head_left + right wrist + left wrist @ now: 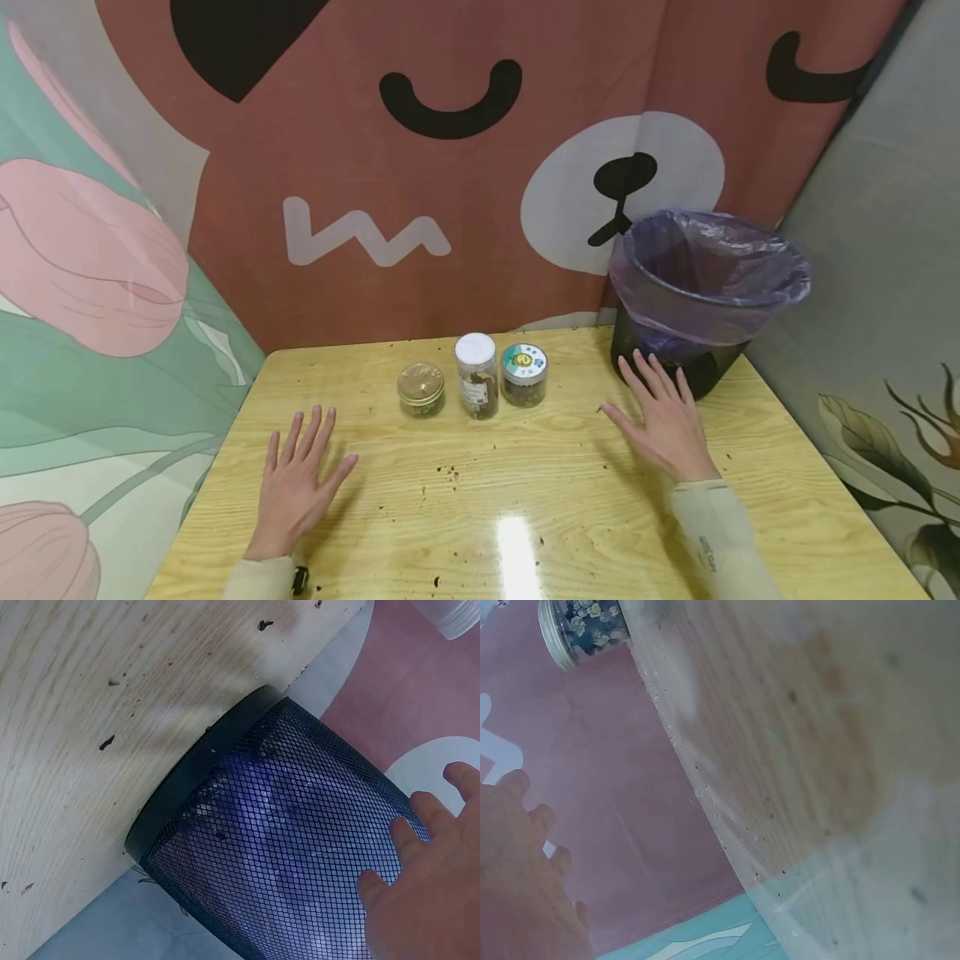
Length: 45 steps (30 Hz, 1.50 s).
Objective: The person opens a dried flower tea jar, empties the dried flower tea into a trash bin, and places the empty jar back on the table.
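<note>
Both hands have their fingers spread and hold nothing. My left hand (292,492) is at the left of the wooden table, nearest to a small jar with a gold lid (422,390). My right hand (663,421) is just in front of a black mesh wastebasket (277,832) lined with a purple bag (675,317). Between the hands, towards the back, stand the gold-lidded jar, a taller clear jar with a white lid (477,377) and dark contents, and a short jar with a printed lid (524,377). The left wrist view shows flower-like pieces inside one jar (596,626).
Small dark crumbs (447,472) are scattered over the wooden tabletop (390,533). A printed bear curtain (337,292) hangs right behind the table's back edge. Floral cloths hang at the left (112,400) and right (862,275). Light glares off the table near the front.
</note>
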Available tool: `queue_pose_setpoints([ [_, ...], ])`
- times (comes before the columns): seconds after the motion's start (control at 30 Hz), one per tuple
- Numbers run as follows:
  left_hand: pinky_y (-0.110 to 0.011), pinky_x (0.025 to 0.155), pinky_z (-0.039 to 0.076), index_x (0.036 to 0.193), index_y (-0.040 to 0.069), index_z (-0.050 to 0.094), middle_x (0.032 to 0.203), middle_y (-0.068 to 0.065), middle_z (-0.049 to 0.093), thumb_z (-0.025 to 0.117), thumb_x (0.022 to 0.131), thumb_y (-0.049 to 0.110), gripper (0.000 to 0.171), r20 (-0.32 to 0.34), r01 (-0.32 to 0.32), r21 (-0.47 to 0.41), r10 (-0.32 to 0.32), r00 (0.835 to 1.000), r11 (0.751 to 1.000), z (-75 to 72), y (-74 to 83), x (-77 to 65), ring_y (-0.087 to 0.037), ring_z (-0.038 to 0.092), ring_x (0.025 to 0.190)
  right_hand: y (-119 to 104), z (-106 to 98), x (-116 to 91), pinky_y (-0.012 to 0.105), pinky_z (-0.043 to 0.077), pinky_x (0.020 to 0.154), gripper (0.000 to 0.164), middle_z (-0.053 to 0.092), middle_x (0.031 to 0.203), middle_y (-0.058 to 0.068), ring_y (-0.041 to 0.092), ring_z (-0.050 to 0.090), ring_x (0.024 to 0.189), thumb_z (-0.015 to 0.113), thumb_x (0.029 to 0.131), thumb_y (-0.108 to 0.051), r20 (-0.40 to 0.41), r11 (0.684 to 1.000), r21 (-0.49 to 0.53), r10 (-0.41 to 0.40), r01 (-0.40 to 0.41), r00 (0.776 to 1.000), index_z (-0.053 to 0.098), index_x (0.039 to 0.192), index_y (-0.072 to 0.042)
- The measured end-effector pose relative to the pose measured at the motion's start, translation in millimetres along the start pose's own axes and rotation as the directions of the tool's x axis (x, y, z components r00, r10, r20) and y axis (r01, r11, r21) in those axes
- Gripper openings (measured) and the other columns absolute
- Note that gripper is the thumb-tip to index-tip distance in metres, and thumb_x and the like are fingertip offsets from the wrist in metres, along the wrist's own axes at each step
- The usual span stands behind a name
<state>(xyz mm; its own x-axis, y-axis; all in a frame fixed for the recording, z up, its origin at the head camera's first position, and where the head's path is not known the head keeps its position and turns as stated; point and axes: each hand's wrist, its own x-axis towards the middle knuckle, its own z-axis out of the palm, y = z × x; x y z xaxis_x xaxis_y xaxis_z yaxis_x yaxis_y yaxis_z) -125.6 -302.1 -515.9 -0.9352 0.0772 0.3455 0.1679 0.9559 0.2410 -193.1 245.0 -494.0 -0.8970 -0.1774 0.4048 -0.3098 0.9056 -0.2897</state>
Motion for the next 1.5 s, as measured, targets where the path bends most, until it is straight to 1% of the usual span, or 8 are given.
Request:
queue_pose_setpoints([
  [0.23,-0.044,0.132,-0.002,0.166,0.023,0.024,0.170,-0.012,0.029,0.064,0.099,0.047,0.082,-0.041,-0.066,-0.068,0.063,0.997,0.996,6.9,15.1,12.4,-0.033,0.020,0.159,-6.3,7.9,6.2,0.054,0.007,0.130,0.083,0.031,0.169,0.013,0.036,0.025,0.157,0.061,0.097,-0.060,-0.001,1.000,0.015,-0.022,0.022,1.000,0.029,0.165,-0.024],
  [0.33,-0.051,0.130,0.010,0.166,0.019,0.024,0.169,-0.013,0.031,0.070,0.097,0.040,0.086,-0.058,-0.113,-0.168,0.105,0.993,0.979,14.2,36.7,29.0,-0.036,0.025,0.157,-18.0,13.0,16.5,0.053,0.009,0.130,0.083,0.033,0.168,0.012,0.035,0.026,0.157,0.060,0.097,-0.060,-0.001,0.998,0.034,-0.049,0.049,0.999,0.030,0.165,-0.023],
  [0.43,-0.061,0.125,0.020,0.166,0.018,0.023,0.169,-0.011,0.031,0.075,0.095,0.037,0.091,-0.044,-0.134,-0.296,0.126,0.991,0.946,21.5,63.7,51.1,-0.037,0.026,0.156,-37.5,17.1,31.8,0.053,0.012,0.130,0.082,0.035,0.167,0.013,0.034,0.028,0.156,0.061,0.098,-0.058,0.001,0.993,0.080,-0.089,0.089,0.996,0.034,0.163,-0.017],
  [0.57,-0.062,0.126,0.019,0.167,0.018,0.020,0.169,-0.010,0.032,0.078,0.092,0.040,0.097,-0.011,-0.117,-0.408,0.123,0.992,0.906,31.6,96.7,81.7,-0.036,0.025,0.157,-70.3,20.7,55.0,0.054,0.013,0.130,0.081,0.037,0.167,0.011,0.032,0.029,0.156,0.061,0.097,-0.059,0.015,0.980,0.138,-0.150,0.146,0.989,0.037,0.162,-0.016],
  [0.83,-0.062,0.128,0.015,0.165,0.008,0.024,0.167,-0.014,0.034,0.084,0.086,0.043,0.105,0.046,-0.071,-0.478,0.106,0.993,0.876,49.8,139.8,121.1,-0.038,0.027,0.156,-128.7,25.5,92.7,0.052,0.017,0.130,0.085,0.029,0.171,0.004,0.027,0.027,0.158,0.056,0.098,-0.065,0.086,0.959,0.194,-0.227,0.207,0.970,0.024,0.166,-0.024],
  [1.0,-0.060,0.124,0.028,0.164,0.004,0.024,0.162,-0.016,0.042,0.086,0.084,0.041,0.107,0.046,-0.043,-0.537,0.080,0.996,0.843,59.1,154.5,132.9,-0.037,0.037,0.150,-151.4,30.7,107.9,0.054,0.024,0.128,0.085,0.030,0.171,0.001,0.027,0.031,0.156,0.058,0.098,-0.063,0.110,0.949,0.226,-0.249,0.220,0.962,0.025,0.166,-0.024],
  [1.2,-0.058,0.117,0.036,0.158,0.002,0.036,0.147,-0.017,0.056,0.089,0.080,0.022,0.097,-0.006,-0.073,-0.546,0.083,0.996,0.835,67.5,165.7,139.9,-0.036,0.050,0.134,-163.7,38.6,117.7,0.058,0.034,0.122,0.084,0.034,0.169,0.001,0.030,0.039,0.152,0.059,0.097,-0.063,0.125,0.941,0.279,-0.234,0.193,0.964,0.031,0.164,-0.021],
  [1.5,-0.058,0.127,0.022,0.145,-0.004,0.050,0.138,-0.022,0.062,0.086,0.079,0.011,0.077,-0.048,-0.071,-0.495,0.055,0.997,0.866,75.1,172.1,142.0,-0.041,0.051,0.134,-169.7,50.1,121.5,0.049,0.052,0.108,0.068,0.041,0.162,0.006,0.030,0.052,0.139,0.057,0.104,-0.051,0.175,0.935,0.312,-0.234,0.171,0.956,0.039,0.161,-0.017],
])
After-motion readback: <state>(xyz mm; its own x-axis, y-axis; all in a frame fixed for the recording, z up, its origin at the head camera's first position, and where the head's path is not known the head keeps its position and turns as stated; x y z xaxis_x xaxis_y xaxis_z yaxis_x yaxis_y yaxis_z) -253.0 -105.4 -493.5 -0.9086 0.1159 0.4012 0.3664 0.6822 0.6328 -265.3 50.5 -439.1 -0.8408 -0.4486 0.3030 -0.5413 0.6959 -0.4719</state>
